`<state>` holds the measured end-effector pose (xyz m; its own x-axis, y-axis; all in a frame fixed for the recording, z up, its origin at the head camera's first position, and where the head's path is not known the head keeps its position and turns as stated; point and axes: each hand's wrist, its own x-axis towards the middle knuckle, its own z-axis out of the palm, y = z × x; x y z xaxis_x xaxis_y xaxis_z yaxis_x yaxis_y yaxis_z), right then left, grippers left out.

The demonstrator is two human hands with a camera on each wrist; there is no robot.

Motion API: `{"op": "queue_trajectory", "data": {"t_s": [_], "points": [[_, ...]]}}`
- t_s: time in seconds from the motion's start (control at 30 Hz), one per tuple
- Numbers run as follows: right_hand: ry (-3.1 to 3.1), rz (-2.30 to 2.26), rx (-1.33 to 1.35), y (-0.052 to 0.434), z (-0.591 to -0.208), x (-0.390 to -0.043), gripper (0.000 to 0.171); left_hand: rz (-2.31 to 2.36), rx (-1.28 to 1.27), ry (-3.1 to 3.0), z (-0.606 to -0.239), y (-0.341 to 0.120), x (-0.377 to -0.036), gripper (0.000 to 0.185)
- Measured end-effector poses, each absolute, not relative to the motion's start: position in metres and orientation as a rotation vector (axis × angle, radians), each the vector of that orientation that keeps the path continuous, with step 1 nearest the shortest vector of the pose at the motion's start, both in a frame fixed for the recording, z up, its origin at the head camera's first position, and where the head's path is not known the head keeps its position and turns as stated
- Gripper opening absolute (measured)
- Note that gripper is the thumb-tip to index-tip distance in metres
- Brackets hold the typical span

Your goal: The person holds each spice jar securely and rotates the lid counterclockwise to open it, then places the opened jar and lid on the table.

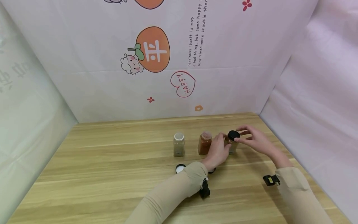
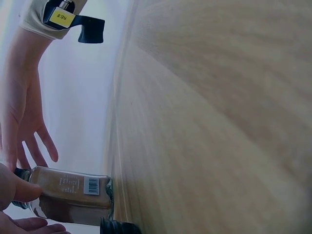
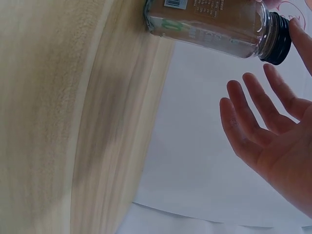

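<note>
Left hand (image 1: 217, 152): grip wrapped round the capped jar (image 1: 231, 143), steadying it upright on the desk (image 1: 112, 174).
Right hand (image 1: 255, 140): fingers loose, fingertips at the black cap (image 1: 233, 134) (gripping nothing).
Loose lid (image 1: 180, 168): beside the two uncapped jars.

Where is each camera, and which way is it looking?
Head view: sits on the person's head, looks down at the table and three spice jars; both forearms and hands show.
Left wrist view: sits at the left wrist, looks along the tabletop at the capped jar in the left hand; the right hand shows too.
Right wrist view: sits at the right wrist, looks at the same jar; the right hand's fingers show.
All three share the capped jar.
</note>
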<state>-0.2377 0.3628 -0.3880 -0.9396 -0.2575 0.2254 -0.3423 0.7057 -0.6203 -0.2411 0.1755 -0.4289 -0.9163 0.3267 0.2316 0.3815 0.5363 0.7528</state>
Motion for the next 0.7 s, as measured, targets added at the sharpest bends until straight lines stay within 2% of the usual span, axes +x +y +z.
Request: {"op": "queue_trajectory", "data": {"t_s": [0.7], "points": [[-2.807, 0.952, 0.585, 0.3675, -0.3865, -0.2408, 0.039, -1.340, -0.623, -2.704, -0.4293, 0.1766, -0.2425, 0.035]]}}
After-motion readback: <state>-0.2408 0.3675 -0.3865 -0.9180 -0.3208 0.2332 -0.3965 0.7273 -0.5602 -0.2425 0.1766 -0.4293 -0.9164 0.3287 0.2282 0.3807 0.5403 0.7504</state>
